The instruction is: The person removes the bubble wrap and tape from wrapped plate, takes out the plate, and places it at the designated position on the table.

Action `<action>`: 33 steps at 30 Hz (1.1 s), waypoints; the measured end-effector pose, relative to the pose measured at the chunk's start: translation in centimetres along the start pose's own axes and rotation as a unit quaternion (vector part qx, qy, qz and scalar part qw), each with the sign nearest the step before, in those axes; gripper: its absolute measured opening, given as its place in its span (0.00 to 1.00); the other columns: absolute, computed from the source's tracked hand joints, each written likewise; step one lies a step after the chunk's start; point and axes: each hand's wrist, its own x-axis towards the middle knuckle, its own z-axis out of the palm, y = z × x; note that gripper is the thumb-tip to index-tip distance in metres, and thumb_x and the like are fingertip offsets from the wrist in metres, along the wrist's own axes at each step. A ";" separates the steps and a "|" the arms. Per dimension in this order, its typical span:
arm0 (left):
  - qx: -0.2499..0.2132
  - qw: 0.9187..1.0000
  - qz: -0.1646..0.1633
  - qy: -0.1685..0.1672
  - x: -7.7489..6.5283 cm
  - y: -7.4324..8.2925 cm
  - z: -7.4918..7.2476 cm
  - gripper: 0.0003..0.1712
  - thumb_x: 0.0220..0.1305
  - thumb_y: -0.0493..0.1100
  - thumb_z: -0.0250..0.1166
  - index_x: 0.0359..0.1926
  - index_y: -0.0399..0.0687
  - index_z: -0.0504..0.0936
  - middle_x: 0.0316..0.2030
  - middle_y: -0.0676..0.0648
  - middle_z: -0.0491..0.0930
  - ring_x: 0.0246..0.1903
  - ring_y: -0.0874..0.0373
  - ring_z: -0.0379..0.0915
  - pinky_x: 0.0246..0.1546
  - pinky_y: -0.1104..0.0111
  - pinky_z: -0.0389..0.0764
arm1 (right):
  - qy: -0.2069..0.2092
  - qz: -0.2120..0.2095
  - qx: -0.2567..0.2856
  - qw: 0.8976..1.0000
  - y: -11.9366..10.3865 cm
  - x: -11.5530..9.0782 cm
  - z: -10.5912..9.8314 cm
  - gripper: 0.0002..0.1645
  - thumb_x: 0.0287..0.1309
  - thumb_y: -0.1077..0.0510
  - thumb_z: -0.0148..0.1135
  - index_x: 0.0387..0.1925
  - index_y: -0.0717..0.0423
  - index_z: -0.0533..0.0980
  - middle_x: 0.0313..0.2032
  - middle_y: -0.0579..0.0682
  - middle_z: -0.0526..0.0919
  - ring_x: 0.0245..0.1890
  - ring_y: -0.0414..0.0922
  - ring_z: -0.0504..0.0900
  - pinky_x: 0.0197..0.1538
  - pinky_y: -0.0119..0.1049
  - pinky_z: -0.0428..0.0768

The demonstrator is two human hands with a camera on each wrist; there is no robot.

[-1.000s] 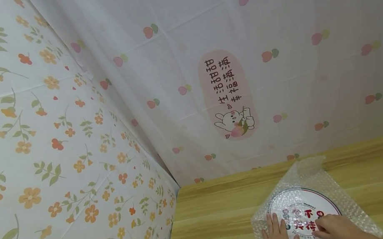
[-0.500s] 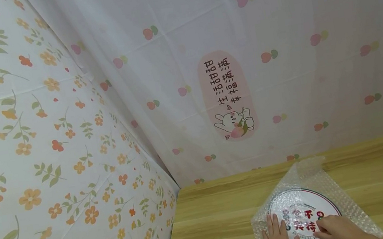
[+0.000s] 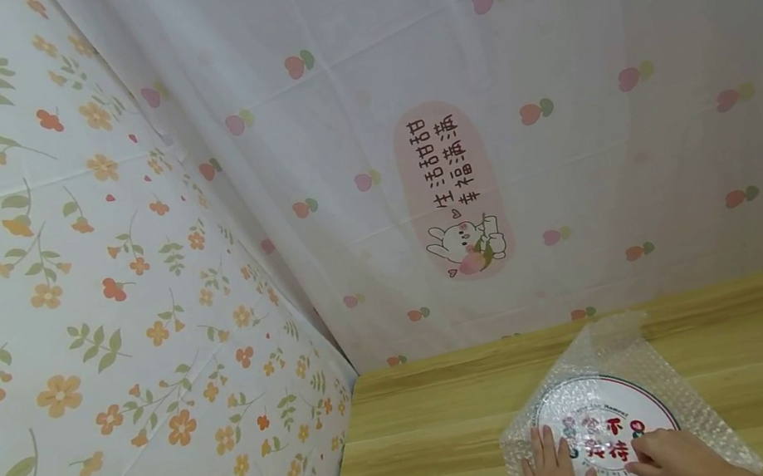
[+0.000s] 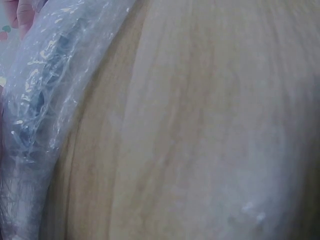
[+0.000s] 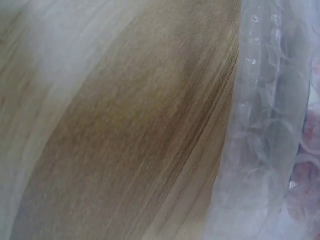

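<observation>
A round white plate [image 3: 591, 405], printed with red characters and rimmed by a dark line, lies inside clear bubble wrap [image 3: 614, 338] in the head view. My left hand [image 3: 553, 474] rests on its left side with fingers extended over the wrap. On the lower right of the plate sits my right hand [image 3: 680, 462], its fingers bent; whether they pinch the film I cannot tell. The left wrist view has the bubble wrap [image 4: 55, 85] at its left, with fingers [image 4: 22, 15] in the top corner. Bubble wrap [image 5: 260, 125] runs along the right side of the right wrist view.
The wrapped plate lies on a wood-grain table [image 3: 422, 433]. A white cloth with fruit prints [image 3: 569, 181] hangs behind the table's far edge. To the left hangs a flowered cloth [image 3: 100, 319], meeting it at the corner.
</observation>
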 end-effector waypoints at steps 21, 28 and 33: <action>-0.014 1.000 0.002 -0.005 0.1 -0.1 -0.2 0.29 0.49 0.66 0.53 0.45 0.55 0.79 0.54 0.49 0.70 0.56 0.53 0.61 0.39 0.54 0.70 | 0.006 0.005 0.002 1.000 -0.2 -0.3 -0.2 0.17 0.51 0.49 0.60 0.15 0.49 0.67 0.14 0.35 0.60 0.15 0.31 0.57 0.19 0.29 0.59; -0.010 1.000 0.001 0.013 0.0 -0.1 0.0 0.29 0.48 0.66 0.53 0.44 0.55 0.79 0.53 0.50 0.71 0.56 0.54 0.61 0.38 0.55 0.70 | 0.004 0.005 0.011 1.000 -0.3 -0.4 -0.3 0.17 0.51 0.49 0.60 0.15 0.49 0.66 0.14 0.35 0.60 0.15 0.30 0.57 0.19 0.28 0.59; -0.010 1.000 0.000 0.011 0.0 0.0 0.0 0.29 0.48 0.66 0.53 0.44 0.55 0.79 0.53 0.50 0.71 0.56 0.54 0.61 0.38 0.54 0.70 | 0.008 0.003 0.012 1.000 -0.3 -0.5 -0.3 0.18 0.52 0.49 0.59 0.14 0.48 0.65 0.14 0.35 0.59 0.15 0.30 0.57 0.18 0.28 0.59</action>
